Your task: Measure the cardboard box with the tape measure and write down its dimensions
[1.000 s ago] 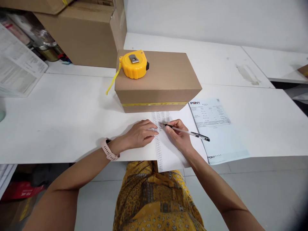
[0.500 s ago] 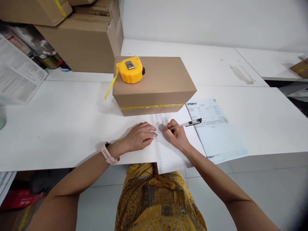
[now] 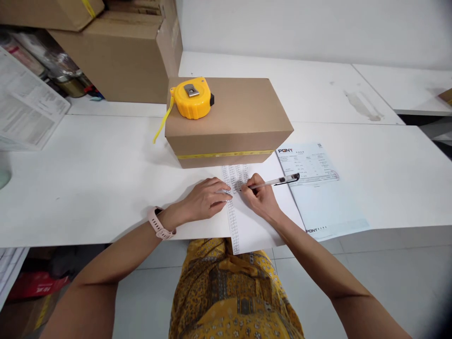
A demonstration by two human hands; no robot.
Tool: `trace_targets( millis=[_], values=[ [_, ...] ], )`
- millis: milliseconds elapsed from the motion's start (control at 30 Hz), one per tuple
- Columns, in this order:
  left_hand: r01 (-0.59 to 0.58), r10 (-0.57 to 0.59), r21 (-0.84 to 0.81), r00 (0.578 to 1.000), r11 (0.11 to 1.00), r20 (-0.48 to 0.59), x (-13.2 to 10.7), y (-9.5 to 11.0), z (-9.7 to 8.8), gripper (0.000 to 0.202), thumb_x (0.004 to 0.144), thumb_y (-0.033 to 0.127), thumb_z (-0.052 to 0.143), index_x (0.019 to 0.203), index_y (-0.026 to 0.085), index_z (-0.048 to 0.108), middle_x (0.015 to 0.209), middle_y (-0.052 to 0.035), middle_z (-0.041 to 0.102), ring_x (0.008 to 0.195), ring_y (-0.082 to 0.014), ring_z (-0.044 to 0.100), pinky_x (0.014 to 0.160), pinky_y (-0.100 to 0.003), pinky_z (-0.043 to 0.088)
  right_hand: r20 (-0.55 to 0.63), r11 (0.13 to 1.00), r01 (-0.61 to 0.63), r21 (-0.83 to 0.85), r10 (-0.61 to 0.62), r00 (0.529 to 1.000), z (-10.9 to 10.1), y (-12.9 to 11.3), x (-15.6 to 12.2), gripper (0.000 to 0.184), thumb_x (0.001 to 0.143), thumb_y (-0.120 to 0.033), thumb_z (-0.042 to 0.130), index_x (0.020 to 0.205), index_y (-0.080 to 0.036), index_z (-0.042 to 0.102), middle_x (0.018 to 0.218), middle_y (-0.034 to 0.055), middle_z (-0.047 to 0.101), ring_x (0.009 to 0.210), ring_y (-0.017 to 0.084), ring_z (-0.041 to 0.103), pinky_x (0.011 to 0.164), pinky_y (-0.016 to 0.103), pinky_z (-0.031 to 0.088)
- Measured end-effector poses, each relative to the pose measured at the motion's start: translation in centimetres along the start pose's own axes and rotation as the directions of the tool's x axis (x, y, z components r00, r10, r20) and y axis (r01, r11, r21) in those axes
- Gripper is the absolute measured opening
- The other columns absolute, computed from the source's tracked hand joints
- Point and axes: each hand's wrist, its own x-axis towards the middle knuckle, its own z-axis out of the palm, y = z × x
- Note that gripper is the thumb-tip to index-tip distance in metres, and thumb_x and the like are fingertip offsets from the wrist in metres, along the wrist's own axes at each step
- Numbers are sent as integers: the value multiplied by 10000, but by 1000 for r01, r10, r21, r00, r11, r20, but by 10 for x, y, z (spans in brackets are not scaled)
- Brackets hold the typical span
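My right hand [image 3: 262, 196] is closed around a clear-barrelled pen [image 3: 278, 181] with a black clip, its tip down on a white sheet of paper [image 3: 257, 230]. Columns of small handwriting run along the sheet's left side. At that left edge rests my left hand [image 3: 209, 200], palm down, fingers loosely bent and holding nothing, fingertips touching the paper. Just behind both hands stands a closed cardboard box [image 3: 229, 113] banded with yellow tape. On its top lies a yellow tape measure [image 3: 192, 100] with a wrist strap. The sheet's near end hangs past the table edge.
A pale blue printed form [image 3: 318, 193] lies right of the sheet. Larger cardboard boxes [image 3: 116, 61] are stacked at the back left, beside jars and a leaning printed panel [image 3: 28, 103]. The white table [image 3: 106, 188] ends in front of my lap.
The view has shifted slightly, moving the box and the form a little in the picture. Both hands keep nearly the same pose, the pen still on the sheet.
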Motion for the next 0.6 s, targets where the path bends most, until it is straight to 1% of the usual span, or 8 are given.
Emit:
trace_targets(
  millis=[433, 600],
  values=[
    [-25, 25, 5, 999, 1000, -36, 0, 0, 1, 194, 960, 158, 572, 1005, 169, 760, 1086, -104, 741, 989, -234, 661, 871, -394, 564, 27, 1000, 13, 10, -13, 1000, -1, -1, 0, 201, 835, -260, 606, 733, -252, 432, 561, -85, 355, 503, 98, 308, 476, 265, 235],
    [-13, 13, 1, 1000, 1000, -17, -1, -1, 1, 207, 968, 171, 562, 1015, 179, 764, 1114, -104, 741, 1006, -233, 661, 877, -394, 560, 7, 1000, -8, -3, 8, 1000, -2, -3, 0, 212, 832, -258, 608, 727, -250, 424, 565, -85, 341, 506, 97, 294, 477, 261, 233]
  ],
)
